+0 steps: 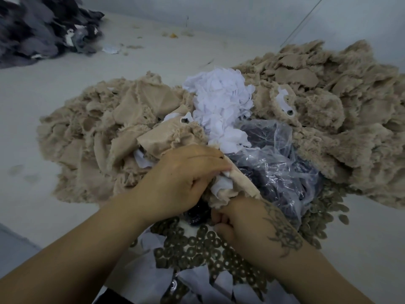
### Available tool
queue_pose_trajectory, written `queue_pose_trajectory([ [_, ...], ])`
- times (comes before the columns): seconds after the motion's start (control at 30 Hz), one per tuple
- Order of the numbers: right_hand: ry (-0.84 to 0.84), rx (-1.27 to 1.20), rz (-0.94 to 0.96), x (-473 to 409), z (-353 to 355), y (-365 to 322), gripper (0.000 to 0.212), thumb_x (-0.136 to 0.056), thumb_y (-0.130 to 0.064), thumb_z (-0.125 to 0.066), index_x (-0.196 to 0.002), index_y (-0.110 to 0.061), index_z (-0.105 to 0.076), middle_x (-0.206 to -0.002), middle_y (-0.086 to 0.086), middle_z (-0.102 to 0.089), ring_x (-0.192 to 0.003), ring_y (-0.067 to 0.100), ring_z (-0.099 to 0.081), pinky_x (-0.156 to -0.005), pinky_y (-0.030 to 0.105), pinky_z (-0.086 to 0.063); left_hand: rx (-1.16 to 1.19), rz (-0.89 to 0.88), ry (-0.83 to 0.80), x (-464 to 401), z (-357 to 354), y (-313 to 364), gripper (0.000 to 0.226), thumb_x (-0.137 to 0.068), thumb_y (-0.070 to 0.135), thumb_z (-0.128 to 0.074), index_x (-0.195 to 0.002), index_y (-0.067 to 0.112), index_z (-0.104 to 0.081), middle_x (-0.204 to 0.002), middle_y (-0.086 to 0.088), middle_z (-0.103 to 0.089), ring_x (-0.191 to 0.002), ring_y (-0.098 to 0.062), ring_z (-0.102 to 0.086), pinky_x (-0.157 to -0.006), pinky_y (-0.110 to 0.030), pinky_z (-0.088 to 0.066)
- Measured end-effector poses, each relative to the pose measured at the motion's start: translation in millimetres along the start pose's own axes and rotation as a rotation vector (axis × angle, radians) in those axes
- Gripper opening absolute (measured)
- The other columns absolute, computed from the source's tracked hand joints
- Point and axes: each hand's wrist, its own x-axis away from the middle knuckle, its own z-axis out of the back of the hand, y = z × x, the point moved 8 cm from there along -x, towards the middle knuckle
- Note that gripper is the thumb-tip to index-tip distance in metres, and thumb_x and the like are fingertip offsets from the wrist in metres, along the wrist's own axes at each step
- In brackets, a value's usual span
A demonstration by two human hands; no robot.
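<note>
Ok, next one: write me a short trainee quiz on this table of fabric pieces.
1. True or false: the left hand and the right hand both grip the beige plush piece.
2. What lies heaped beneath the right hand? A) scissors B) brown ring-shaped washers C) thread spools
3. What colour are the fabric scraps heaped just beyond the clear plastic bag?
Key: 1 true; 2 B; 3 white.
</note>
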Motion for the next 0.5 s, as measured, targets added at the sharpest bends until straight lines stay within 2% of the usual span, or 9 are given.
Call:
queue_pose_trajectory([
  [0.07,0.141,-0.055,0.039,9,17,0,0.011,-0.093,-0.038,-0.058,-0.087,-0.031,-0.062,-0.089,-0.012,-0.065,-0.085,0.003,-0.060,-0.071,0.010,-0.041,0.015,0.007,0.011,0,2,-1,0.022,-0.082,-0.009,-0.066,-0.101,-0.001,-0.075,-0.104,-0.010,-0.074,-0.102,-0.014,-0.064,-0.092,-0.021,-0.051],
  [0.17,0.175,-0.168,-0.034,16,33,16,0.021,-0.082,-0.041,-0.073,-0.067,-0.035,-0.061,-0.065,-0.019,-0.062,-0.069,-0.008,-0.060,-0.066,0.007,-0.046,0.003,0.009,0.012,0,8,-3,0.022,-0.084,-0.009,-0.065,-0.102,-0.001,-0.074,-0.104,-0.010,-0.074,-0.101,-0.014,-0.065,-0.093,-0.020,-0.051],
  [0.2,0.216,-0.214,-0.067,17,43,23,0.020,-0.079,-0.041,-0.074,-0.064,-0.033,-0.063,-0.063,-0.018,-0.065,-0.066,-0.007,-0.062,-0.066,0.011,-0.051,0.001,0.006,0.011,0,10,-4,0.021,-0.086,-0.008,-0.063,-0.103,-0.001,-0.074,-0.104,-0.010,-0.073,-0.101,-0.014,-0.064,-0.094,-0.017,-0.049],
  [0.27,0.399,-0.320,-0.127,26,72,39,0.010,-0.075,-0.037,-0.072,-0.068,-0.030,-0.069,-0.064,-0.013,-0.069,-0.058,-0.001,-0.065,-0.061,0.021,-0.058,-0.001,-0.016,-0.001,0,13,-2,0.022,-0.087,-0.008,-0.061,-0.104,0.000,-0.073,-0.105,-0.009,-0.072,-0.103,-0.013,-0.063,-0.097,-0.012,-0.044],
  [0.3,0.506,-0.424,-0.140,31,85,48,0.005,-0.075,-0.029,-0.072,-0.071,-0.029,-0.070,-0.064,-0.011,-0.070,-0.054,0.002,-0.065,-0.057,0.022,-0.058,0.005,-0.024,-0.007,1,13,0,0.023,-0.087,-0.009,-0.061,-0.105,0.000,-0.073,-0.105,-0.009,-0.072,-0.104,-0.014,-0.062,-0.098,-0.012,-0.043],
  [0.37,0.666,-0.612,-0.129,40,101,57,0.014,-0.081,-0.013,-0.072,-0.079,-0.027,-0.072,-0.062,-0.005,-0.071,-0.050,0.006,-0.066,-0.051,0.018,-0.056,0.036,-0.045,-0.030,2,11,6,0.025,-0.088,-0.010,-0.057,-0.107,0.000,-0.072,-0.107,-0.010,-0.071,-0.105,-0.016,-0.062,-0.098,-0.016,-0.046],
  [0.43,0.669,-0.810,-0.075,35,101,52,0.015,-0.084,-0.004,-0.072,-0.085,-0.019,-0.073,-0.063,0.003,-0.072,-0.051,0.011,-0.068,-0.049,0.017,-0.053,0.086,-0.072,-0.065,3,5,13,0.027,-0.090,-0.006,-0.051,-0.108,-0.001,-0.071,-0.109,-0.011,-0.071,-0.106,-0.018,-0.062,-0.095,-0.024,-0.049],
  [0.5,0.549,-1.079,-0.021,20,89,42,0.009,-0.080,-0.003,-0.074,-0.086,-0.010,-0.074,-0.067,0.009,-0.074,-0.052,0.012,-0.067,-0.050,0.015,-0.051,0.134,-0.081,-0.111,2,-3,17,0.028,-0.092,-0.004,-0.049,-0.110,-0.002,-0.071,-0.109,-0.013,-0.070,-0.104,-0.020,-0.063,-0.090,-0.031,-0.052],
])
